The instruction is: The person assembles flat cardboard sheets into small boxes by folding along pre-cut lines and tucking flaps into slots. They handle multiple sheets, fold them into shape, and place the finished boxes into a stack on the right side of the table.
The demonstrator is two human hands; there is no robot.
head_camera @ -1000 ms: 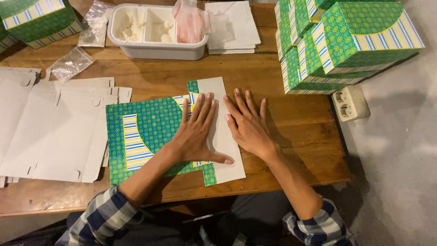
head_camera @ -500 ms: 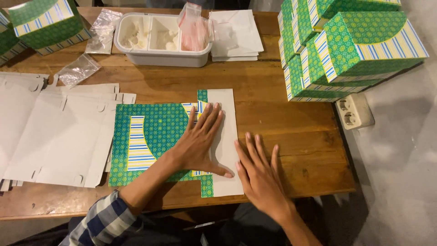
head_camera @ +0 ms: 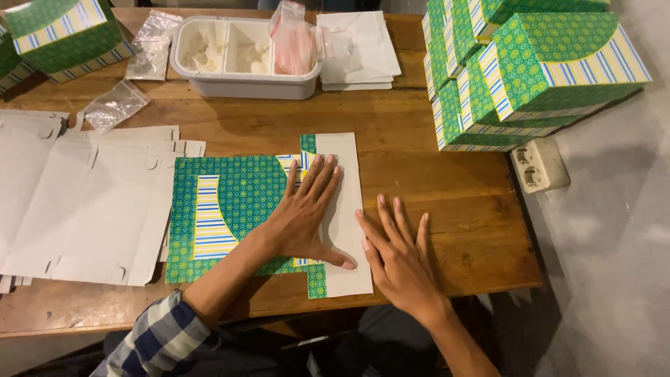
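head view, looking straight down: the left hand [head_camera: 305, 220] is pressed flat, fingers spread and pointing away from the body, on a flat unfolded cardboard box blank printed green with blue and yellow stripes [head_camera: 230, 209] that lies on the brown wooden table [head_camera: 433, 174]. so that hand isn't clamped on anything, it's just open and pinning the sheet down. the right hand [head_camera: 398, 255] is also open with fingers apart, flat on the bare wood just to the right of the blank, its thumb about touching the blank's plain white flap [head_camera: 347, 209]. the key bit: the blank runs left to right, long axis across the body, most of it stretching out to the left of the left hand, with only the white flap poking out between the two hands. the left hand is on it, the right is beside it, so the left is clearly nearer. the blank itself looks thin and creased, green patterned face up, with a rounded stripe panel and a white underside showing at the folded-over edge. further left of the left hand there's a stack of plain white flat blanks [head_camera: 77, 202]. beyond the fingertips sits a white plastic divided tray [head_camera: 244, 84] with small clear plastic bags [head_camera: 115, 105] around it, and off past the right hand is a pile of finished green striped boxes [head_camera: 530, 70].
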